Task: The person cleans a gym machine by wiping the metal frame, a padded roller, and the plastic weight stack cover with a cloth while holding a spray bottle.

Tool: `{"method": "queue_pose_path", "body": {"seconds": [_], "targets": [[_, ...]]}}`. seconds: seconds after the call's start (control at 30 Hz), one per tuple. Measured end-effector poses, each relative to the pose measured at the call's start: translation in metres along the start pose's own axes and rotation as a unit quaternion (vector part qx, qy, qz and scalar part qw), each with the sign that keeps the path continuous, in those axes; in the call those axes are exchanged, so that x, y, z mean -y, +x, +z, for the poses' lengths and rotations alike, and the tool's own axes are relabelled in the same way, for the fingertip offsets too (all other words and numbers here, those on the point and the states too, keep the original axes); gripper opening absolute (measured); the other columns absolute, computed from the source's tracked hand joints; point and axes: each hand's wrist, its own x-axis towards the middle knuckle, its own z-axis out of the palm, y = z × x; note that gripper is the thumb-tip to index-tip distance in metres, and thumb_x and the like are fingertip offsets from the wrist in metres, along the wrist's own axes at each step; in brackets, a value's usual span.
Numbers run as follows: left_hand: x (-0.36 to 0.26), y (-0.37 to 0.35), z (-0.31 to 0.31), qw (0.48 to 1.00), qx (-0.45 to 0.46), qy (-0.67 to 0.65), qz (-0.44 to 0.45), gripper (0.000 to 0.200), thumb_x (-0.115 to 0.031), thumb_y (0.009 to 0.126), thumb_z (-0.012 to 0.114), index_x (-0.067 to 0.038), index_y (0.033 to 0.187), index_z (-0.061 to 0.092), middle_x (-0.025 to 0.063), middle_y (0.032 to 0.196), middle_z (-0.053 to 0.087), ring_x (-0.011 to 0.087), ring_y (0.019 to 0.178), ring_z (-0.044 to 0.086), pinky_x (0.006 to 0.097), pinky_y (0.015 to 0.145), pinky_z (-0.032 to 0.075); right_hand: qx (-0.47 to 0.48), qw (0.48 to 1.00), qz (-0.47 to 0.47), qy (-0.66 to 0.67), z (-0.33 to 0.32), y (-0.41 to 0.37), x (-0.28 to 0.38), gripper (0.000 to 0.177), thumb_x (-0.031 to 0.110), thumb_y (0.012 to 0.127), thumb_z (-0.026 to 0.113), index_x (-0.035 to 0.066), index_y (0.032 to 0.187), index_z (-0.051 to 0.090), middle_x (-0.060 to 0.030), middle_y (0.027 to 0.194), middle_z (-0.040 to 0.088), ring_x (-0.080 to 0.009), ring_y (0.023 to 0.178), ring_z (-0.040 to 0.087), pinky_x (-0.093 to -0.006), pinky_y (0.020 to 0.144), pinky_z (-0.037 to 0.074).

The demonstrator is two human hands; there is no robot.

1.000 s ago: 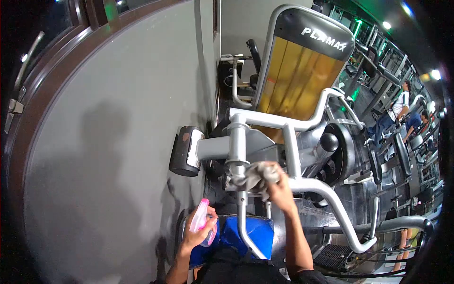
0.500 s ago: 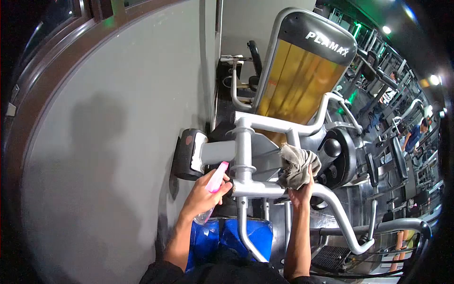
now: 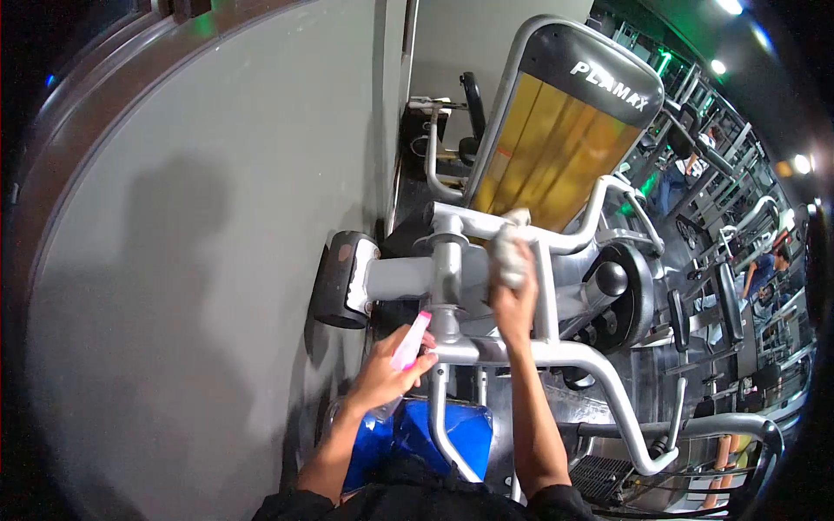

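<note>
At the round metal bar (image 3: pixel 473 222), bunched cloth (image 3: pixel 511 253)

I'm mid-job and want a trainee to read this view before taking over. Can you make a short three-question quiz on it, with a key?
1. Which hand holds the pink-topped bottle?
2. True or false: the cloth is lying on the blue pad, with no hand on it.
3. Fill the gap: the white lettering on the black-and-gold panel reads ____.

Key
1. The left hand.
2. False. The right hand holds it up by the upper silver bar; blur hides whether cloth and bar touch.
3. PLAMAX.
</note>
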Motion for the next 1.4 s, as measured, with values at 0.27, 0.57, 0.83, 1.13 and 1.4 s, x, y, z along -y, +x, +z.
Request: {"method": "queue_pose_path", "body": {"seconds": [0.27,0.57,0.83,1.13,1.4], "targets": [[0.024,-0.018,0.014,0.998,-0.036,0.053,0.013,0.028,-0.005,0.084,0.065,-0.002,0.110,0.054,0.0099,0.108,0.063,0.0169,0.083,0.061,0.0288,0.070,0.050,0.436,0.836,-0.043,-0.330,0.026,0.019,0.029,0.055,0.001,0.066,0.057,0.008,0.121,0.052,-0.0205,0.131,0.049,-0.0378,0.121,0.046,-0.0437,0.103,0.039],[0.024,-0.006,0.009,0.998,-0.031,0.040,0.028,0.024,-0.005,0.085,0.063,-0.003,0.108,0.055,0.0061,0.100,0.066,0.0090,0.054,0.058,0.0255,0.050,0.048,0.275,0.922,0.044,-0.269,0.005,0.046,0.048,0.042,0.001,0.072,0.060,0.008,0.114,0.057,-0.0200,0.091,0.066,-0.0327,0.088,0.066,-0.0387,0.076,0.051],[0.027,-0.008,0.008,0.995,-0.034,0.077,0.046,0.022,-0.004,0.086,0.062,-0.004,0.106,0.055,0.0050,0.099,0.067,0.0084,0.056,0.059,0.0244,0.050,0.047,0.400,0.861,-0.157,-0.273,0.024,0.014,0.015,0.054,-0.001,0.065,0.059,0.009,0.117,0.056,-0.0205,0.128,0.052,-0.0399,0.121,0.046,-0.0447,0.102,0.041],[0.033,-0.007,0.005,0.995,-0.029,0.071,0.058,0.023,-0.004,0.086,0.062,-0.004,0.108,0.055,0.0046,0.100,0.066,0.0076,0.057,0.058,0.0237,0.052,0.047,0.425,0.864,0.009,-0.270,-0.023,0.063,0.041,0.040,0.010,0.075,0.062,0.008,0.114,0.055,-0.0233,0.093,0.065,-0.0415,0.090,0.061,-0.0471,0.080,0.049],[0.033,-0.007,0.010,0.998,-0.042,0.038,0.037,0.024,-0.005,0.086,0.062,-0.005,0.109,0.055,0.0049,0.094,0.065,0.0083,0.058,0.059,0.0242,0.052,0.048,0.401,0.864,-0.162,-0.257,0.034,0.025,-0.004,0.055,-0.006,0.066,0.056,0.011,0.118,0.057,-0.0173,0.125,0.056,-0.0370,0.122,0.046,-0.0448,0.102,0.039]]}}
